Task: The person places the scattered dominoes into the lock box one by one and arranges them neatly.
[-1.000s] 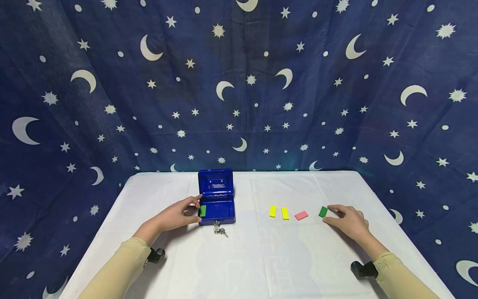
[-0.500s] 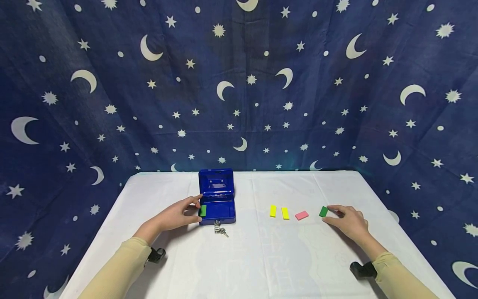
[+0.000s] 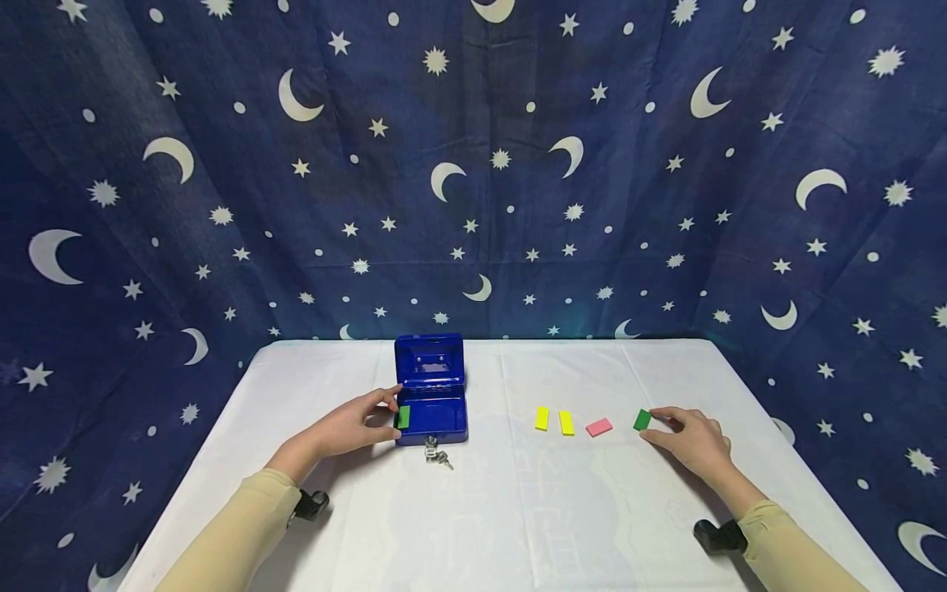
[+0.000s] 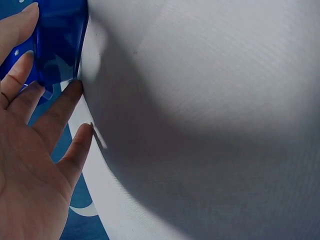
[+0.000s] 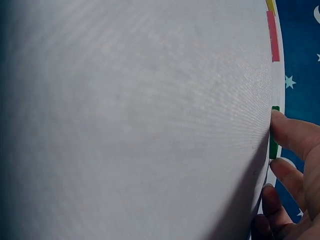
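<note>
On the left half of the table stands an open blue cash box point(image 3: 436, 418), its lid point(image 3: 429, 359) tipped back. A light green tile point(image 3: 404, 417) lies at the left inside it. My left hand point(image 3: 348, 425) rests against the box's left side, thumb at the front corner and index finger near the hinge. The left wrist view shows the fingers of this hand point(image 4: 30, 145) spread beside the box point(image 4: 62, 37). Farther right, my right hand point(image 3: 690, 438) pinches a dark green tile point(image 3: 641, 420) by its ends between thumb and index finger; the right wrist view shows this tile point(image 5: 274, 135) at table level.
Between the hands lie two yellow tiles point(image 3: 542, 418) and a pink tile point(image 3: 599, 427) in a loose row. Small keys point(image 3: 442, 458) hang from the lock at the box's front. A white cloth point(image 3: 488, 526) covers the table; a starry blue curtain point(image 3: 473, 181) stands behind it.
</note>
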Demonstrator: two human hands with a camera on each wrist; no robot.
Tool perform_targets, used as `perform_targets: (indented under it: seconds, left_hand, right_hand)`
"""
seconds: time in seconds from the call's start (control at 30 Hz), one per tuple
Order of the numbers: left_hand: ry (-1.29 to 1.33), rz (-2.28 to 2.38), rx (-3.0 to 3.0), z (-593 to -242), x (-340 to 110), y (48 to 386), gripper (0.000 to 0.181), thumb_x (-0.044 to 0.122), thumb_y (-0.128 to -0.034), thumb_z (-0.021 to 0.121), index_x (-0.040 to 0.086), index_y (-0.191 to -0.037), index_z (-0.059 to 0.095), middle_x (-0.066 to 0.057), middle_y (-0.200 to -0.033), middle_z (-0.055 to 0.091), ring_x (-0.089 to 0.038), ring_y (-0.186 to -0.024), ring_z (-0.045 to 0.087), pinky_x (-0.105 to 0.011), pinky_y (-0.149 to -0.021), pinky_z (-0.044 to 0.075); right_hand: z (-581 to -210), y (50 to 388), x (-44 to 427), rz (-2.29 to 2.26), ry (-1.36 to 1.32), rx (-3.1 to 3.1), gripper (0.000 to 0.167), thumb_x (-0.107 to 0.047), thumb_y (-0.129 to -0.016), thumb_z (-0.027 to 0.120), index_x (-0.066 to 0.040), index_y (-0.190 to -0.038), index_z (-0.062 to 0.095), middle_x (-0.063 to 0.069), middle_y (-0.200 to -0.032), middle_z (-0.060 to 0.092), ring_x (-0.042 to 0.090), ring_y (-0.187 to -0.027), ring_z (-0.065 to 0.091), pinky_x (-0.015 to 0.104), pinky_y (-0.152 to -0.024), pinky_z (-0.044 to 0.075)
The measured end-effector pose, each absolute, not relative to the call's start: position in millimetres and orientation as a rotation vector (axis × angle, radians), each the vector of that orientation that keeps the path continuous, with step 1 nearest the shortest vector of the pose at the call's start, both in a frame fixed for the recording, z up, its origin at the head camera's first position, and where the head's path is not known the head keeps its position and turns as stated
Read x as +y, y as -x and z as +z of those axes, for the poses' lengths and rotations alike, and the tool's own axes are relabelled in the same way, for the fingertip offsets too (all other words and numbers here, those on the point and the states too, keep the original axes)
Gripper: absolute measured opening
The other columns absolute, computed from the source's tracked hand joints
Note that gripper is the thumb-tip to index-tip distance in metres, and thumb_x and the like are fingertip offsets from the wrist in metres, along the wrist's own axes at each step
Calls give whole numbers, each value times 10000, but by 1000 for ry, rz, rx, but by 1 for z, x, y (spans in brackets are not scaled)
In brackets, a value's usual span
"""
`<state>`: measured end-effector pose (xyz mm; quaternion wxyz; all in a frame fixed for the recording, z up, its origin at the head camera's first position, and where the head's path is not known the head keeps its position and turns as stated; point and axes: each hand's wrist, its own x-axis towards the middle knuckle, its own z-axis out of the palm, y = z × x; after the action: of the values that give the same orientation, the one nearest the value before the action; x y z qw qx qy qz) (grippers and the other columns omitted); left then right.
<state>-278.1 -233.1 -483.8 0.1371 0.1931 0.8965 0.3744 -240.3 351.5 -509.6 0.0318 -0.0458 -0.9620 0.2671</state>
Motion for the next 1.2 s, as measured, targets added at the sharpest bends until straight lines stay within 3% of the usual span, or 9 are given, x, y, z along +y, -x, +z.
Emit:
perform_targets:
  seconds: [1.2]
  left_hand:
    - [-562,1105,2587,-481,-233,276,393,374,-912,770,140,-1118,532,-90,-1635,321,-293,-1324,545,-551,-1135,360]
  right_hand:
    - [-508,237,348,826,146,-2938,598,-489,-850,788,-71,-1261,671,243,-1185,617,441,-1060,477,599,-808,332]
